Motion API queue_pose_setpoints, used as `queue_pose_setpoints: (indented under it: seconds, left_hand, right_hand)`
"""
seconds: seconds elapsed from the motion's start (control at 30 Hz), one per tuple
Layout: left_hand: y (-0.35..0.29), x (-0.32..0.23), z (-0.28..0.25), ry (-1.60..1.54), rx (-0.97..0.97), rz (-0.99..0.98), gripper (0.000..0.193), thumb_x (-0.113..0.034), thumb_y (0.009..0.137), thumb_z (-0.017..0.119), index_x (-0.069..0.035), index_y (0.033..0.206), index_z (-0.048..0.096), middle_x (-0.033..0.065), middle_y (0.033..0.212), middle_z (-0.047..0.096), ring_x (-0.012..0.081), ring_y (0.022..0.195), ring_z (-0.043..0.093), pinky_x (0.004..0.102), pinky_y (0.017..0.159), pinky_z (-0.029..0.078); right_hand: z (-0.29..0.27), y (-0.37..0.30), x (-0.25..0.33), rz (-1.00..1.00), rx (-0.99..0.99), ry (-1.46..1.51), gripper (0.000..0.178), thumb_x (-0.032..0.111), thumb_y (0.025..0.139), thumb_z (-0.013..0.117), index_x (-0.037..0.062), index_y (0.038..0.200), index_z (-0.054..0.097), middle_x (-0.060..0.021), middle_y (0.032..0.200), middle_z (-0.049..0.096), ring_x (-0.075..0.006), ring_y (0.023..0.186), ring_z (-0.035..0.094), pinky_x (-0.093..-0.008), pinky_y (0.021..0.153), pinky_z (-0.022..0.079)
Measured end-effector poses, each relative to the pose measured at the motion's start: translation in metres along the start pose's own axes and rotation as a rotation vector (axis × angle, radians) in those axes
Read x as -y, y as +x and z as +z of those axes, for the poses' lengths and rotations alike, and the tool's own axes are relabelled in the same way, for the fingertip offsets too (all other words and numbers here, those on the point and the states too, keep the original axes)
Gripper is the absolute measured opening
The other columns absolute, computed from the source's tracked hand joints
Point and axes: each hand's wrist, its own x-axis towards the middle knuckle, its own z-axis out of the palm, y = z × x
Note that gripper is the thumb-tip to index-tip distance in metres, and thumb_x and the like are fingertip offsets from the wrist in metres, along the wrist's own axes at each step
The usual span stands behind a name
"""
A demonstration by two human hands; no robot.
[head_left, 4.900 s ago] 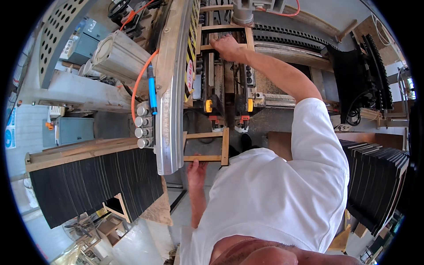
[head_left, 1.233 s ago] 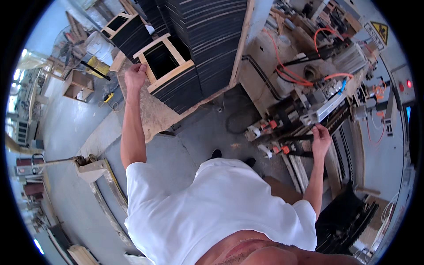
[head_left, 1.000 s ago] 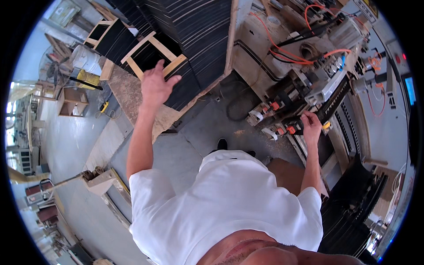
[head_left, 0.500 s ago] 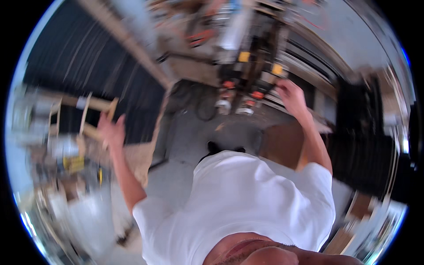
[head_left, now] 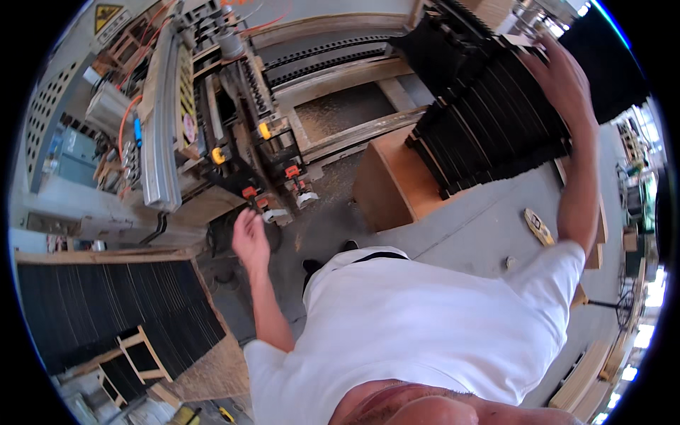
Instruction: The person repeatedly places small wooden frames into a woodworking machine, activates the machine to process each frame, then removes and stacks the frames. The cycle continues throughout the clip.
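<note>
My left hand (head_left: pixel 252 242) hangs beside the near end of a machine with two rails, its fingers loosely bent and apart, with nothing visible in it. Close to its fingertips is a red and white fitting (head_left: pixel 275 212) at one rail's end. My right hand (head_left: pixel 567 85) is stretched far out to the right, over the far side of a stack of black boards (head_left: pixel 489 117) standing on edge. Its thumb and fingers are apart beside a pale flat piece (head_left: pixel 519 40); whether they touch it or the boards I cannot tell.
An orange-brown wooden box (head_left: pixel 386 185) supports the black stack. More dark boards (head_left: pixel 106 304) lie at the left, with small wooden frames (head_left: pixel 145 354) on them. The machine's long aluminium beam (head_left: pixel 161 127) runs at the far left. A yellowish tool (head_left: pixel 538 227) lies on the floor.
The view has swung right, bringing the black stack in front of me. My right hand has gone from the machine's rails out to that stack; my left hand has left the wooden frames.
</note>
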Motion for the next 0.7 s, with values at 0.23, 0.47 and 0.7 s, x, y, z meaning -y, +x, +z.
queue_pose_setpoints:
  seconds: [0.23,0.47,0.7]
  left_hand:
    - [0.111,0.010,0.064,-0.048,0.124,-0.011,0.033,-0.017,0.091,0.065,0.003,0.116,0.059,0.0112,0.103,0.067,0.0150,0.094,0.063,0.0263,0.085,0.050]
    - [0.274,0.004,0.104,-0.281,0.139,-0.242,0.038,-0.023,0.095,0.059,-0.001,0.126,0.054,0.0081,0.110,0.065,0.0187,0.098,0.064,0.0308,0.085,0.052]
    - [0.450,0.042,0.147,-0.560,0.034,-0.444,0.051,-0.037,0.095,0.058,0.000,0.129,0.049,0.0128,0.118,0.060,0.0266,0.106,0.061,0.0392,0.089,0.052]
  right_hand:
    - [0.024,-0.041,-0.048,0.286,0.182,0.516,0.028,0.019,0.090,0.064,0.0048,0.114,0.059,-0.0111,0.097,0.066,-0.0167,0.091,0.062,-0.0301,0.084,0.047]
    - [0.022,-0.033,-0.037,0.311,0.021,0.420,0.029,0.017,0.092,0.062,0.0090,0.120,0.062,-0.0076,0.106,0.067,-0.0176,0.100,0.062,-0.0341,0.092,0.048]
    - [-0.016,-0.015,0.101,0.208,-0.054,0.367,0.028,0.005,0.084,0.068,0.0045,0.112,0.065,-0.0097,0.107,0.067,-0.0234,0.098,0.064,-0.0360,0.088,0.052]
